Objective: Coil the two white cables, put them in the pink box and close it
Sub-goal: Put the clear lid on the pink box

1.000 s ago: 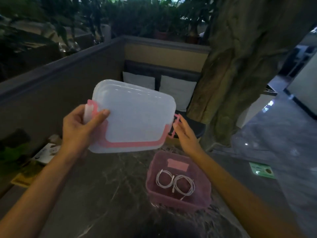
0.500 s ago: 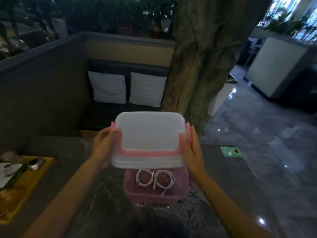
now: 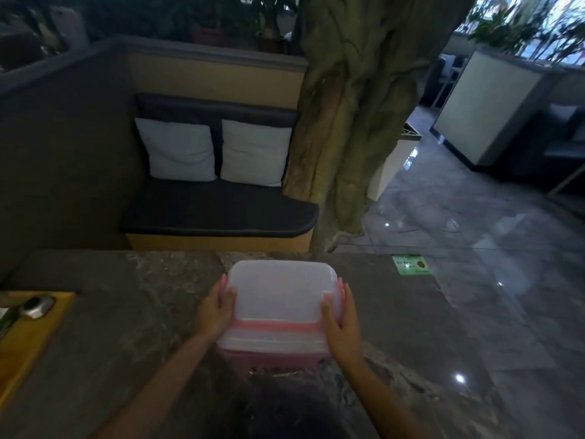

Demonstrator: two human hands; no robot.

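Lid [image 3: 278, 289] is down from the air onto the pink box [image 3: 272, 359] on the surface [image 3: 126, 312], left hand [image 3: 215, 312] and right hand [image 3: 343, 327] gripping its ends, cables hidden inside, latches probably next.

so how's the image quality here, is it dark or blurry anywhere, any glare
Head view: dim overall, the table murky; small glare spots on the glossy floor; window area top right blown out and smeared; wide-angle bending at the edges; lid and both hands, left hand and right hand, are soft, not crisp.
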